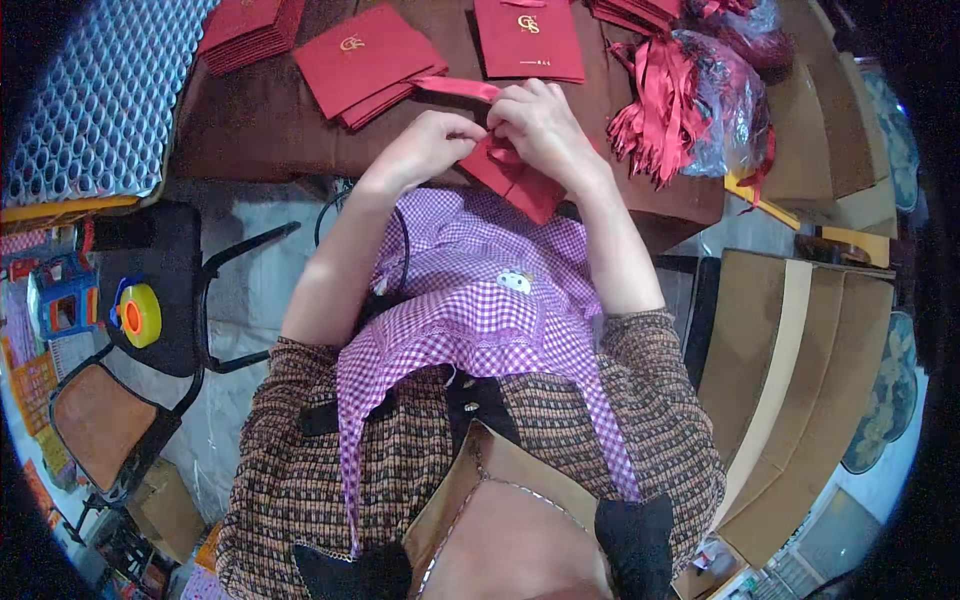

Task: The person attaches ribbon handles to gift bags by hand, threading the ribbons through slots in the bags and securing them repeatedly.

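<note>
At the near edge of the brown-covered table, a small red paper gift bag (pixel 519 186) lies tilted between my hands. My left hand (pixel 428 150) is closed in a pinch at the bag's upper left edge. Bent over the bag's top, my right hand (pixel 542 128) has its fingers closed on a red ribbon (pixel 458 88), which stretches out leftward. Just what sits between the fingertips is partly hidden. Beyond my left hand lies a stack of red bags (pixel 365 60) with gold print. Another red bag (pixel 530 45) rests flat beyond my right hand.
A bundle of red ribbons (pixel 655 120) sits at the right, beside clear plastic bags (pixel 728 115). More stacked red bags (pixel 245 38) are at the far left. Cardboard boxes (pixel 790 390) stand on the right; a black chair (pixel 160 290) bearing yellow tape (pixel 141 315) is on the left.
</note>
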The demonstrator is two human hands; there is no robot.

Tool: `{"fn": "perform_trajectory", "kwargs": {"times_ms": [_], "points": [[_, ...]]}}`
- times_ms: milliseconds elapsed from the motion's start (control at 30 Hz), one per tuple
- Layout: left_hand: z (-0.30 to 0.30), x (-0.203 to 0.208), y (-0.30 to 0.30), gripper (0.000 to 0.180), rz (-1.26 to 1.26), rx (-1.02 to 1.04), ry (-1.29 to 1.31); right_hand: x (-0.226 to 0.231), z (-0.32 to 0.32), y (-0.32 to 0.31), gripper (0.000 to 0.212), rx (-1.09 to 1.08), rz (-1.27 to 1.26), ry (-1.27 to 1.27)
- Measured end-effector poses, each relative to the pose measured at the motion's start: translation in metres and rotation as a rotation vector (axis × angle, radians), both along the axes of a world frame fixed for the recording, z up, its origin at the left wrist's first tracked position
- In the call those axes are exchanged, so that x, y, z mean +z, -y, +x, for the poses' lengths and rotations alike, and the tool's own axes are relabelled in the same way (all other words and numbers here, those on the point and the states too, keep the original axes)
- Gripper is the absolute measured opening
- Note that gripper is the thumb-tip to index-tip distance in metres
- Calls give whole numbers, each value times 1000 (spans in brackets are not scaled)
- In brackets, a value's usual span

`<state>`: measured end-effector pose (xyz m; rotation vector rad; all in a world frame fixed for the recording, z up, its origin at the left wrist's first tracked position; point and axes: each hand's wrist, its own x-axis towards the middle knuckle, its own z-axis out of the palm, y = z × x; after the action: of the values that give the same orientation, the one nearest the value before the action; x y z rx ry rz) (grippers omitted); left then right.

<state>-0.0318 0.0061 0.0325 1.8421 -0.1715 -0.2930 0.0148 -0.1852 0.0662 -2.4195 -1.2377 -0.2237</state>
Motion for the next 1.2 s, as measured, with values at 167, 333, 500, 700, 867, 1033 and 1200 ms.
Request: {"fn": "perform_trajectory", "kwargs": {"times_ms": [167, 333, 500, 700, 867, 1033, 1200], "points": [[4, -10, -3, 24, -46, -60, 88, 10, 1, 0, 11, 66, -1, -59], [5, -4, -7, 20, -2, -201, -118, 12, -1, 2, 12, 95, 50, -59], [-2, -3, -3, 14, -78, -147, -94, 17, -5, 3, 12, 97, 17, -59], [-3, -6, 1, 13, 90, -84, 125, 28, -16, 3, 12, 84, -53, -144], [-8, -3, 0, 11, -181, 26, -99, 34, -12, 7, 11, 123, -111, -192], [-6, -9, -28, 16, -530, 355, -269, 37, -16, 27, 10, 89, -198, -222], [-14, -2, -26, 15, -628, 406, -237, 38, -17, 37, 9, 60, -69, -211]]}}
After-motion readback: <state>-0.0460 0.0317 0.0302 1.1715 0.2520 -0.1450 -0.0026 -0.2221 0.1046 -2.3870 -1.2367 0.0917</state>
